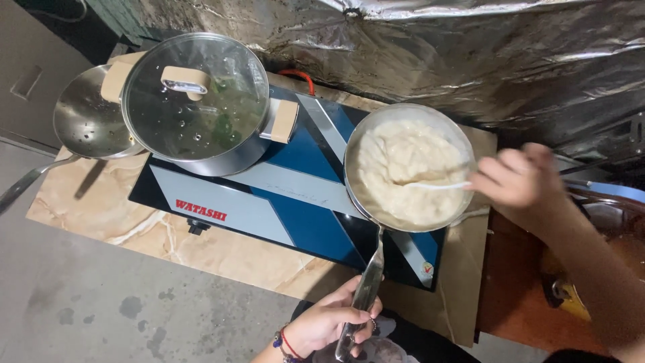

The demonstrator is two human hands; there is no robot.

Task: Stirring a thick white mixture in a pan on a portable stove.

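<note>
A steel pan [355, 138] full of thick, creamy white batter [403, 168] sits on the right burner of a blue and grey two-burner stove [282, 202]. My left hand [329, 319] grips the pan's long metal handle [366, 289] near the bottom of the view. My right hand [514, 178] reaches in from the right and holds a white spoon [437, 185] whose tip is in the batter.
A steel pot with a glass lid [195, 97] stands on the left burner. A metal ladle-like bowl [87, 117] rests to its left on the marble-patterned counter [168, 242]. Crinkled foil [470, 60] lines the wall behind. A wooden surface [517, 296] lies at the right.
</note>
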